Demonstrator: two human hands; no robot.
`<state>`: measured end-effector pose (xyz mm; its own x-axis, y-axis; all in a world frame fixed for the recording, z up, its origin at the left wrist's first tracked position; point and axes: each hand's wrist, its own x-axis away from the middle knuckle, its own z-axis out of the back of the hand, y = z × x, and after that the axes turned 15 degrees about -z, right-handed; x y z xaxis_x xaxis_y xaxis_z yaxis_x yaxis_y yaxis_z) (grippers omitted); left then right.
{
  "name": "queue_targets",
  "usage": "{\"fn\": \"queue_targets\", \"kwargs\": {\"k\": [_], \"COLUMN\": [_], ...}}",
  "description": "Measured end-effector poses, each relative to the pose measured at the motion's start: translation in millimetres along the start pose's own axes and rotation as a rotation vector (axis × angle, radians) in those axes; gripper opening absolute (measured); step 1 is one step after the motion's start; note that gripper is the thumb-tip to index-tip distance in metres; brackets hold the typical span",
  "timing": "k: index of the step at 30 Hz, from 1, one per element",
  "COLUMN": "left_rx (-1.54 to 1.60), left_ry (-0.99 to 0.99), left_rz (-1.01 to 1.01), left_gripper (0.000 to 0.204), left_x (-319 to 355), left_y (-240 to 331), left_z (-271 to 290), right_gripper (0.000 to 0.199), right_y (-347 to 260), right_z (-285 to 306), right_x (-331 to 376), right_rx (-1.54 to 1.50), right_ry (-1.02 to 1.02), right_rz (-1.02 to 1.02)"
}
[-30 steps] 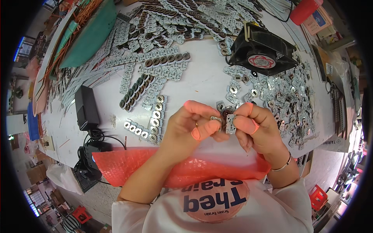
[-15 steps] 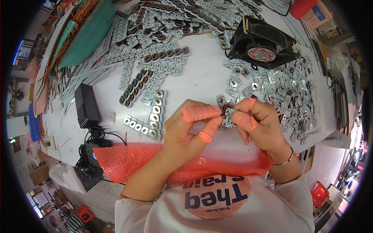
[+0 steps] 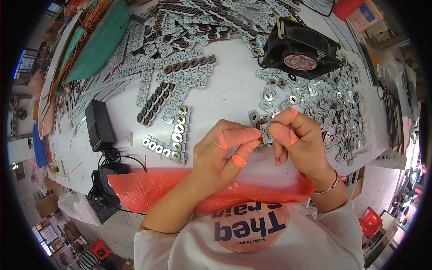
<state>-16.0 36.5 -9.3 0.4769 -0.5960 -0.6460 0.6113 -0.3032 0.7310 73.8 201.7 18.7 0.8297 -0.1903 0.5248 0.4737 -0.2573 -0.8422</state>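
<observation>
Both hands met over the white table point(image 3: 234, 96), w/ a small silver metal square piece point(image 3: 265, 133) pinched between them. The left hand point(image 3: 220, 155) had its thumb & first finger squeezed shut on the piece's left edge. The right hand point(image 3: 299, 141) clamped thumb & finger on its right edge. Orange rubber caps point(image 3: 221, 140) sat on some fingertips.

The piece was tiny, so it could've slipped out if either pinch went loose. It would've dropped at 6 o'clock onto the red bubble-wrap sheet point(image 3: 148, 189) or into the person's lap, & been hard to find. The rubber caps could've made the grip a bit slidey, I think.

At 3 o'clock from the hands lay a loose pile of small silver metal pieces point(image 3: 335, 105), v. near. A bumped wrist could've scattered them or mixed the held piece in w/ them. At 9 o'clock stood neat rows of silver pieces w/ dark round centres point(image 3: 173, 135); an elbow swing might've knocked those crooked. The black square fan point(image 3: 299, 47) at 1 o'clock was well apart, prob. safe.
</observation>
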Motion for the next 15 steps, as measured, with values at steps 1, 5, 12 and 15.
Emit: {"fn": "queue_targets", "kwargs": {"k": [1,5,12,15], "left_rx": [0.002,0.308,0.547,0.559], "left_ry": [0.002,0.087,0.183,0.161], "left_rz": [0.000,0.314,0.404,0.439], "left_gripper": [0.023,0.020,0.019,0.019], "left_x": [0,4,1,0], "left_y": [0,-1,-5,-4], "left_z": [0,-3,-5,-4], "right_gripper": [0.014,0.014,0.010,0.010], "right_y": [0,-9,-6,-11], "right_z": [2,16,22,19], "right_x": [-1,-2,-3,2], "right_rx": [0.032,0.185,0.536,0.522], "right_ry": [0.028,0.038,0.303,0.230], "right_rz": [-0.001,0.003,0.287,0.214]}}
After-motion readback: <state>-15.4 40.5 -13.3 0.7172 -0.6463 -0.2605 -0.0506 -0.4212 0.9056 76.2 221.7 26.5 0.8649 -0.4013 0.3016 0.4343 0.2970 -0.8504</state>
